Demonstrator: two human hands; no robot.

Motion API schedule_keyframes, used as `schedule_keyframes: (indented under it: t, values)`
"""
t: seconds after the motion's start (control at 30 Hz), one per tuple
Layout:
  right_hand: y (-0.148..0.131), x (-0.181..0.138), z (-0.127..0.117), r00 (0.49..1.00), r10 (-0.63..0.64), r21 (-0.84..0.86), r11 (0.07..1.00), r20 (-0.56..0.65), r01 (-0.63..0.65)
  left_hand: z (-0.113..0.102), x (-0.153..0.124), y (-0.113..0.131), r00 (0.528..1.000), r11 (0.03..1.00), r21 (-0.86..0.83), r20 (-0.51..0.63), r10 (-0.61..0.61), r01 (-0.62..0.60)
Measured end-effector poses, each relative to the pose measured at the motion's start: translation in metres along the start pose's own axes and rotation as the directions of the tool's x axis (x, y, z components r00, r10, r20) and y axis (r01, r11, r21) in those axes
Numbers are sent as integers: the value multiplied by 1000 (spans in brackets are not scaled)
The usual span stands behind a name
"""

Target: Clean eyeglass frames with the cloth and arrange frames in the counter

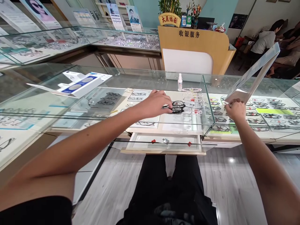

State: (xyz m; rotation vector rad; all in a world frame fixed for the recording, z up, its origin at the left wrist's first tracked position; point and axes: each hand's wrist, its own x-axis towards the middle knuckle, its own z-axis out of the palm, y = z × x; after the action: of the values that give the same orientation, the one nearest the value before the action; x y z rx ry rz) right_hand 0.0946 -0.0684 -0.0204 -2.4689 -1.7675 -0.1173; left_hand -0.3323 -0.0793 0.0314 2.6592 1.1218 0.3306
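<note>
My left hand (157, 103) reaches across the glass counter, its fingers closed round the near end of some black-framed eyeglasses (178, 107). These look like more than one folded pair lying together. My right hand (236, 111) grips the lower part of a white folded sign stand (255, 73), which leans up and to the right. A small white spray bottle (180, 82) stands beyond the black frames, and several clear-rimmed glasses (193, 100) lie in a column to their right.
An open drawer (140, 144) below the counter holds small red and silver packets. To the left, a white and blue folded display card (84, 84) rests on the glass. Rows of eyeglasses (259, 114) fill the right case. Beyond is a wooden cashier desk (192, 40); seated people (264, 40) are behind.
</note>
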Motion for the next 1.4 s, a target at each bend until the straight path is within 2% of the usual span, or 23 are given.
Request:
schedule_keyframes:
  t: [0.13, 0.3, 0.53, 0.8, 1.17, 1.27, 1.4]
  values:
    - [5, 6, 8, 999, -18, 24, 1000, -50, 19, 14, 18, -41, 997, 992, 110, 36, -68, 63]
    - [10, 11, 17, 995, -43, 56, 997, -95, 48, 32, 30, -61, 994, 985, 162, 84, -69, 55]
    - [10, 11, 17, 996, -31, 55, 998, -86, 36, 31, 28, -60, 990, 959, 285, 135, -27, -13]
    - [8, 9, 14, 997, -31, 42, 999, -74, 34, 32, 23, -54, 996, 939, 344, 92, -3, -29]
    - [12, 11, 17, 995, -43, 74, 996, -94, 50, 26, 17, -43, 998, 968, 245, 29, 52, -57]
    - [11, 10, 14, 996, -40, 58, 997, -81, 45, 31, 18, -41, 997, 975, 220, 68, 26, -41]
    - [8, 7, 10, 998, -34, 42, 998, -49, 37, 36, 21, -43, 998, 950, 313, 63, -29, 8]
